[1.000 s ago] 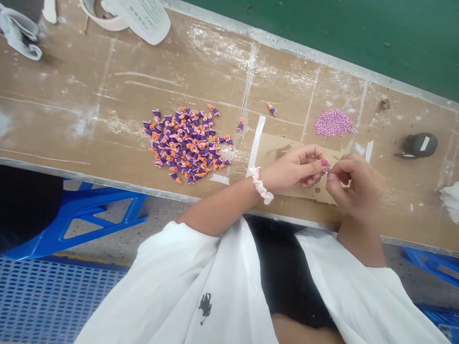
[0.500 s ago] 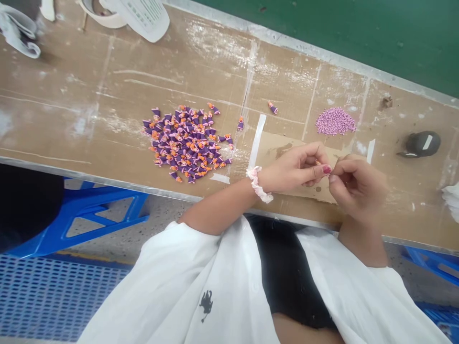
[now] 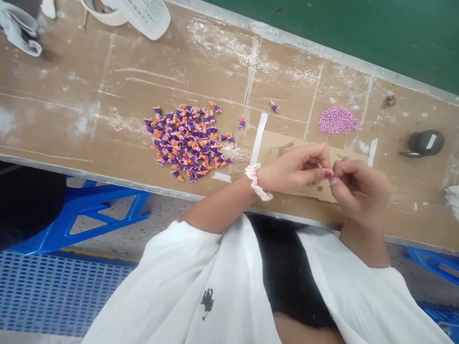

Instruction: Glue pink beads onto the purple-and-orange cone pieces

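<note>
My left hand (image 3: pixel 301 167), with a white scrunchie (image 3: pixel 256 182) round its wrist, pinches a small figurine (image 3: pixel 319 164); only an orange bit of it shows between the fingers. Against those fingertips, my right hand (image 3: pixel 358 186) is closed in a pinch, and whatever it holds is too small or hidden to make out. Beneath both hands lies a cardboard sheet (image 3: pixel 272 143) taped to the table. Left of them spreads a pile of purple and orange figurines (image 3: pixel 188 141), with two single ones nearer. Beyond the hands sits a heap of tiny pink pieces (image 3: pixel 337 120).
A dark rounded object (image 3: pixel 426 143) with a white label stands at the right. At the far left are a roll of tape (image 3: pixel 107 16), a white plastic piece (image 3: pixel 150 19) and a curled white item (image 3: pixel 21 33). A blue stool (image 3: pixel 103 210) stands below the table edge.
Both hands stay together at nearly the same spot, with only slight finger movement. The whole view has shifted a little; the piles look unchanged.
</note>
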